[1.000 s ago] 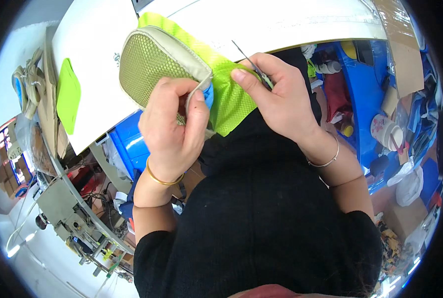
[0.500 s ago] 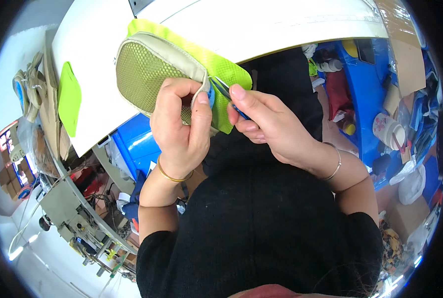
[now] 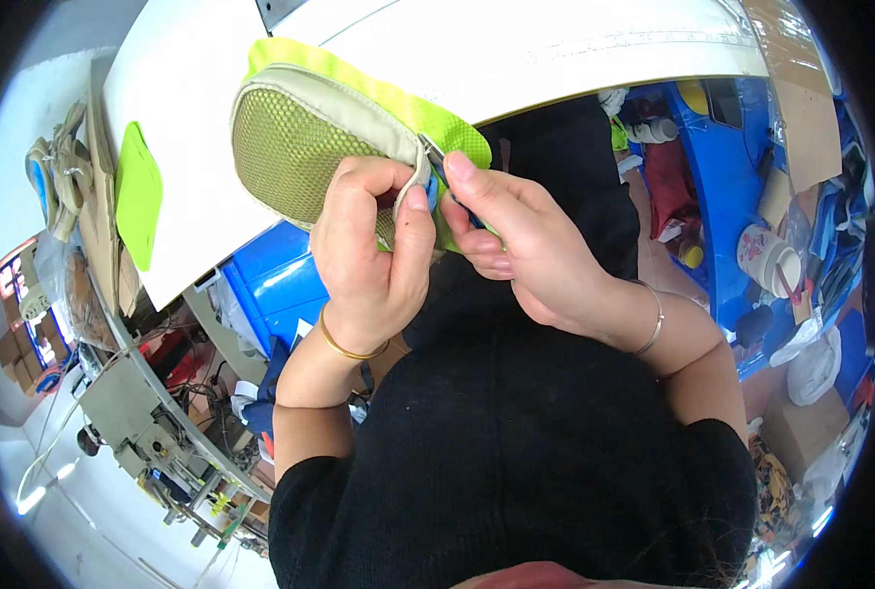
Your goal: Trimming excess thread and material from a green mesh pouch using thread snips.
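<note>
A beige pouch with olive mesh [image 3: 290, 147] lies over the white worktop's edge, with lime-green mesh fabric [image 3: 369, 86] along its upper side and a bit of blue showing at its right corner. My left hand [image 3: 364, 255] is closed, pinching the beige piping at that corner. Dark snips [image 3: 435, 157] are held in my right hand [image 3: 530, 245], their metal tip touching the piping just above my left fingertips; the handles are mostly hidden by my fingers.
A lime cut piece [image 3: 135, 196] lies on the white worktop [image 3: 182, 88]. Below it sit a blue bin [image 3: 270, 285] and, at lower left, grey machinery [image 3: 123, 422]. At right, a cluttered blue container [image 3: 712, 196] holds a white cup [image 3: 766, 260] among cloths.
My right hand has moved down and left from the lime fabric, swinging the snips onto the piping. My left hand has shifted slightly right, still pinching the pouch.
</note>
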The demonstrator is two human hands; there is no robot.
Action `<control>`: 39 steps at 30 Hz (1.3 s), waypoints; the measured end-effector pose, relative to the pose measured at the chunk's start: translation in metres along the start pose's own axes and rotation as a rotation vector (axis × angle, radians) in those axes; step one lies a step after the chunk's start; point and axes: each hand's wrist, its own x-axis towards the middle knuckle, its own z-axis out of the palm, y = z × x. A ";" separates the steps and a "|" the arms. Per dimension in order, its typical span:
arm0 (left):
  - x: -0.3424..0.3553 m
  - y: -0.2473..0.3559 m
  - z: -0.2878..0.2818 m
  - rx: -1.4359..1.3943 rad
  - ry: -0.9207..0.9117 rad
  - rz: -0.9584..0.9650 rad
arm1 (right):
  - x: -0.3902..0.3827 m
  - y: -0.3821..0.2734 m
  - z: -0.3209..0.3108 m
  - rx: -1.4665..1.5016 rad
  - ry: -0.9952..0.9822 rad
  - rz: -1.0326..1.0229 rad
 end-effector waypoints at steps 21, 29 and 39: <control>0.001 0.013 -0.022 0.236 -0.009 0.102 | 0.007 -0.015 -0.007 -0.916 0.051 -0.637; 0.003 0.024 -0.037 0.278 -0.027 -0.026 | 0.015 -0.017 -0.010 -1.064 0.201 -0.886; 0.002 0.005 -0.024 -0.080 0.027 -0.156 | -0.037 -0.035 -0.003 -0.839 -0.046 -0.683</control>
